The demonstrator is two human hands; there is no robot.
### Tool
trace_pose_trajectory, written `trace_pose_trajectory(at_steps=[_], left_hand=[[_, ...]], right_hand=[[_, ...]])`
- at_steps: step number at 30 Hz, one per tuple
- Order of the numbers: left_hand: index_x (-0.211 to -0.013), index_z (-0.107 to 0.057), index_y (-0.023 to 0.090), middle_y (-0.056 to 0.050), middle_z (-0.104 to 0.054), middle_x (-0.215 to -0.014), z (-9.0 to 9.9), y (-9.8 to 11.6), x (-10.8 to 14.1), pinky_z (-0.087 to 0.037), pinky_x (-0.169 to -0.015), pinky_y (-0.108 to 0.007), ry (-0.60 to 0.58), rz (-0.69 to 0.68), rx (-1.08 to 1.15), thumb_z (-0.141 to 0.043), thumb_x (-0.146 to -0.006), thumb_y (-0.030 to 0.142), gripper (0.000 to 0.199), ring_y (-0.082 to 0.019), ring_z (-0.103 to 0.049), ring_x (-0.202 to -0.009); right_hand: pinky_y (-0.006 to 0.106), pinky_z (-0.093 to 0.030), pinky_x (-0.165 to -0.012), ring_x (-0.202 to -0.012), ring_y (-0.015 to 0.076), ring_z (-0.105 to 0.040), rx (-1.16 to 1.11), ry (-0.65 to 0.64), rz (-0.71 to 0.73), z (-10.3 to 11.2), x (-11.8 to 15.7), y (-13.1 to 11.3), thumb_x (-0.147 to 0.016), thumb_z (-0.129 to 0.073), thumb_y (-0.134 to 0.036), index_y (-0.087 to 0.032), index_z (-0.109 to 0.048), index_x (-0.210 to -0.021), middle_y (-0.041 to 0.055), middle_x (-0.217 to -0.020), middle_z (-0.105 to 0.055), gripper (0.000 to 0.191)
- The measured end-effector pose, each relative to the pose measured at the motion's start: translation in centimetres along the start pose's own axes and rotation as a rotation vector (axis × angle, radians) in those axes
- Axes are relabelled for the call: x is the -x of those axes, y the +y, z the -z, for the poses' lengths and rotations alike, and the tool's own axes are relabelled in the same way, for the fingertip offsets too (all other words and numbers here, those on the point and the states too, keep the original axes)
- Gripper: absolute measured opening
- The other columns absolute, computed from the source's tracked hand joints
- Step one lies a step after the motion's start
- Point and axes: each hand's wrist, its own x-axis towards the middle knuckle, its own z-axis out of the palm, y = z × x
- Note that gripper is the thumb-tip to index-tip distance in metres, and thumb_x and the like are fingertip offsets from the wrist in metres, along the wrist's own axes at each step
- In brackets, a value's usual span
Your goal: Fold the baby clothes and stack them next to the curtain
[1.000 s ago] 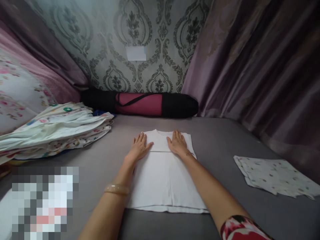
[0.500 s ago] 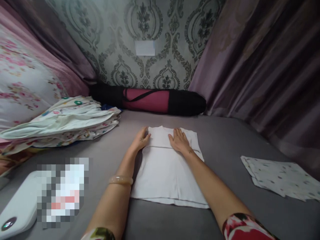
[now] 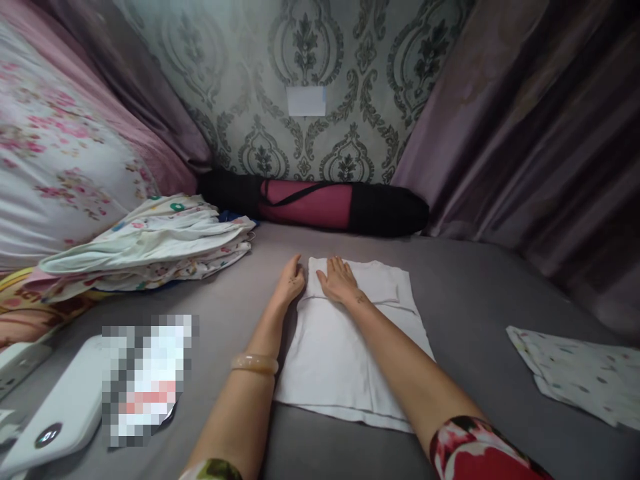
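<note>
A white shirt [image 3: 345,360] lies folded in front of me, its far end turned over into a flat band [image 3: 380,283]. My right hand [image 3: 340,281] rests palm down on the left part of that band, fingers stretched out. Along the shirt's far left edge, my left hand [image 3: 291,280] stands on its side on the grey sheet, open with the thumb towards the fabric. Neither hand grips the cloth. My right forearm crosses over the shirt and hides part of its right side.
On the grey sheet [image 3: 475,287] lie a spotted folded cloth [image 3: 580,377] at right, a white power bank [image 3: 65,407] and a blurred-out item [image 3: 153,380] at left. Behind them are a clothes pile [image 3: 165,247] and a black and maroon long bag [image 3: 310,205].
My right hand has slid left across the folded band, closer to my left hand. The left hand stays by the shirt's left edge. The view has shifted slightly.
</note>
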Motion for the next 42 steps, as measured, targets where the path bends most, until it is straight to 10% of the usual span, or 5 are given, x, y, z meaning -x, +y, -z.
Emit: trace_pose_trajectory(at_steps=[22, 35, 42], left_hand=[[-0.118, -0.055, 0.012, -0.018, -0.063, -0.116, 0.6, 1.1, -0.4, -0.044, -0.101, -0.041, 0.144, 0.089, 0.106, -0.046, -0.089, 0.026, 0.033, -0.026, -0.060, -0.111], [-0.129, -0.050, 0.014, -0.017, -0.056, -0.132, -1.3, 3.2, 0.9, -0.036, -0.108, -0.043, -0.131, -0.175, -0.155, -0.038, -0.092, 0.028, 0.042, -0.025, -0.050, -0.126], [-0.134, -0.045, 0.010, -0.021, -0.033, -0.151, -2.1, 2.1, 1.8, -0.018, -0.115, -0.050, -0.380, -0.228, -0.421, -0.039, -0.092, 0.041, 0.053, -0.032, -0.019, -0.144]], right_hand=[[0.041, -0.008, -0.117, -0.145, 0.0224, -0.014, -0.208, -0.009, 0.082, -1.0, -1.6, -4.3, -0.097, -0.025, -0.036, -0.006, -0.024, -0.150, 0.0131, -0.157, -0.020, 0.061], [0.046, -0.006, -0.116, -0.145, 0.0276, -0.011, -0.017, 0.148, -0.337, 3.1, 4.6, 8.9, -0.099, -0.019, -0.039, -0.003, -0.028, -0.148, 0.0168, -0.156, -0.021, 0.061], [0.049, -0.008, -0.115, -0.144, 0.0288, -0.012, 0.018, 0.127, -0.400, 1.6, 4.5, 11.0, -0.097, -0.024, -0.043, -0.005, -0.028, -0.147, 0.0157, -0.155, -0.024, 0.063]])
